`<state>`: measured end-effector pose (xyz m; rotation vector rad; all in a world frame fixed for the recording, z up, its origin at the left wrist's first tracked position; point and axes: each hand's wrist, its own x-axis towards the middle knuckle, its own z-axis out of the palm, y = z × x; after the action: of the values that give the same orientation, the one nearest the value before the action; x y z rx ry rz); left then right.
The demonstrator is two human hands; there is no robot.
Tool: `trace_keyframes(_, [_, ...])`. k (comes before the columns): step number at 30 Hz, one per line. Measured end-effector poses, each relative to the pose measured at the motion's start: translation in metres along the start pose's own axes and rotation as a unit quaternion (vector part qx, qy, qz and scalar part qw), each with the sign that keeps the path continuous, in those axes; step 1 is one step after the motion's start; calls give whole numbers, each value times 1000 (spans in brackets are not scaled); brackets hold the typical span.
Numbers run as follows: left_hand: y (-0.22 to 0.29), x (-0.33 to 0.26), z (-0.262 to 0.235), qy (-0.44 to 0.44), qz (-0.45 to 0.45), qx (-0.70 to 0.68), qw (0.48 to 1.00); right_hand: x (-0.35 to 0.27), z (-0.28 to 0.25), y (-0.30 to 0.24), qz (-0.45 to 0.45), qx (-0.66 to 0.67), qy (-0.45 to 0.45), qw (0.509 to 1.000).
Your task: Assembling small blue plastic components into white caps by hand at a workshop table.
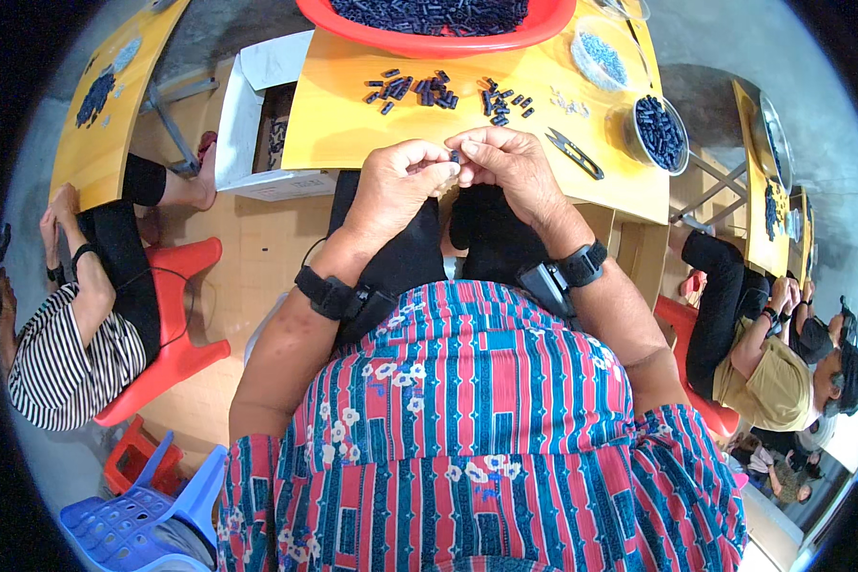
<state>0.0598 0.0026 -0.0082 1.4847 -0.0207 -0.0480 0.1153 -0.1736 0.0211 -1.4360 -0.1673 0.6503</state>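
Observation:
My left hand (402, 181) and my right hand (511, 167) meet just over the near edge of the yellow table (338, 124). Between their fingertips is a small dark cylindrical piece (455, 157), pinched from both sides; the fingers cover most of it. Loose dark pieces (434, 91) of similar look lie beyond my hands, with another small cluster (501, 99) to their right. Black thread snips (574, 153) rest on the table to the right of my right hand. A few tiny pale pieces (569, 103) lie past the snips.
A red basin (553, 24) heaped with dark pieces stands at the far edge. On the right are a bowl of dark pieces (658, 133) and a tub of small blue parts (601, 59). A white carton (243, 143) sits left of the table. Other people work at tables on both sides.

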Motion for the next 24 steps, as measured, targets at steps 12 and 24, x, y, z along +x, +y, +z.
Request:
trace_keyframes(12, [12, -7, 0, -29, -49, -49, 997, -4, 1, -10, -25, -44, -50, 997])
trace_keyframes(24, [11, -8, -1, -51, -84, -84, 992, -5, -1, -10, -8, -62, -71, 995])
